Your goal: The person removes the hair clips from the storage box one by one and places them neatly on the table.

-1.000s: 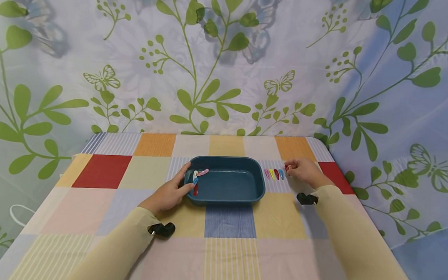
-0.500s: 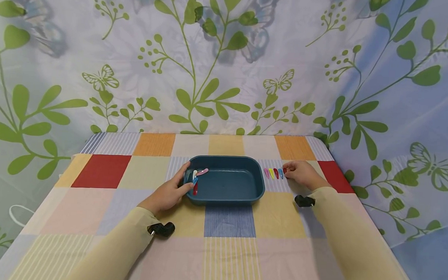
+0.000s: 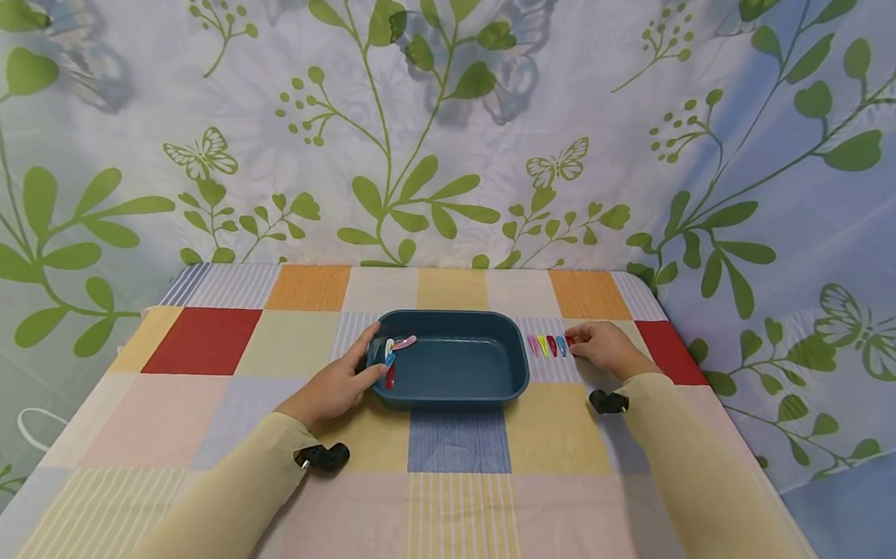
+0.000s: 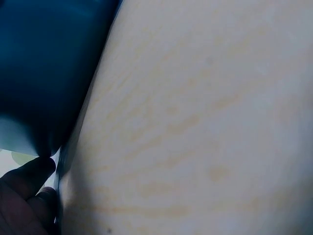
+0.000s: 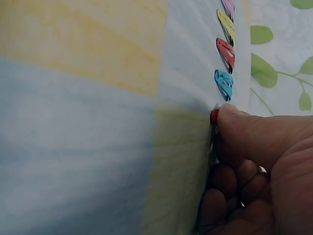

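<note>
At ctr of patchwork-clothed counter (image 3: 460,522): dark-teal rect. tub (image 3: 459,372).
L hand (image 3: 338,389): gripping tub's L end; thumb over rim, fingers along outer wall.
Tub interior, L end: grouped hair clips (image 3: 390,361), incl. pink, white, blue, red.
R hand (image 3: 603,346): thumb & fingers pinching red snap clip (image 5: 213,116), mostly hidden, just beside row's blue member.
Clip row (image 3: 553,346), R of tub: pink, yellow, red, blue, L to R.
Backdrop: leaf-and-butterfly-print curtain (image 3: 424,145).

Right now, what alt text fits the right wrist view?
A right hand pinches a red hair clip over patterned cloth; beyond it, a blue clip, another red clip, a yellow clip and a pink clip form a row.
</note>
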{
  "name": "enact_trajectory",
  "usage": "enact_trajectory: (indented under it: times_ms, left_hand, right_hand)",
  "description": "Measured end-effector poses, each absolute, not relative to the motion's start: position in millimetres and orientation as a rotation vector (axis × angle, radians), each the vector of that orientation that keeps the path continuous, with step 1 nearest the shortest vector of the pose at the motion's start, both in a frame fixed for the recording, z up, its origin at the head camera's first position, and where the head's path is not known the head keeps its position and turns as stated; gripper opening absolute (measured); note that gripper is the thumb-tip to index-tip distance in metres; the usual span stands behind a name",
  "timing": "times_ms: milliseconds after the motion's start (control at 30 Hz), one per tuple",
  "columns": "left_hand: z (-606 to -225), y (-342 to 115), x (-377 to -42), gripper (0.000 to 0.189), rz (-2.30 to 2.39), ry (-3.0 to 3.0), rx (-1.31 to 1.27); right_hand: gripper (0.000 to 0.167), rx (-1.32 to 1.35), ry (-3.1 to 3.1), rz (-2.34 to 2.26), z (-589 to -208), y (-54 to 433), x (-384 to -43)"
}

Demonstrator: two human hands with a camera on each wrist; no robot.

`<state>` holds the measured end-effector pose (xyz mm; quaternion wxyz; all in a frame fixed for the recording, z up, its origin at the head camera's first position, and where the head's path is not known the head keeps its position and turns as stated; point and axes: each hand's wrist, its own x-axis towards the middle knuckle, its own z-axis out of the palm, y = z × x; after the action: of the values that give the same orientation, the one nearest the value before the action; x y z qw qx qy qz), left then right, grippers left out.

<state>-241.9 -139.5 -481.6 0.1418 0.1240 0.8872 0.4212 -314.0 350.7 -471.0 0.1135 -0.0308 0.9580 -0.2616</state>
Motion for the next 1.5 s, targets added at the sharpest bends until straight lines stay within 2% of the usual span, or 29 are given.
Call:
enact_trajectory:
  times_ms: [1133, 1333, 1500]
  left_hand:
    - [-483, -144, -239, 0.075, 1.252, 2.54, 0.353]
    - [-482, -142, -240, 0.076, 1.236, 2.557, 0.372]
    - [-482, -140, -241, 0.076, 1.23, 2.566, 0.368]
  right_hand:
    - [0.04, -0.006, 2.761, -0.859, -477, 350, -313]
    - [0.04, 0.04, 2.737, -0.92, -470, 355, -313]
    - [0.04, -0.034, 2.808, -0.96, -452, 340, -314]
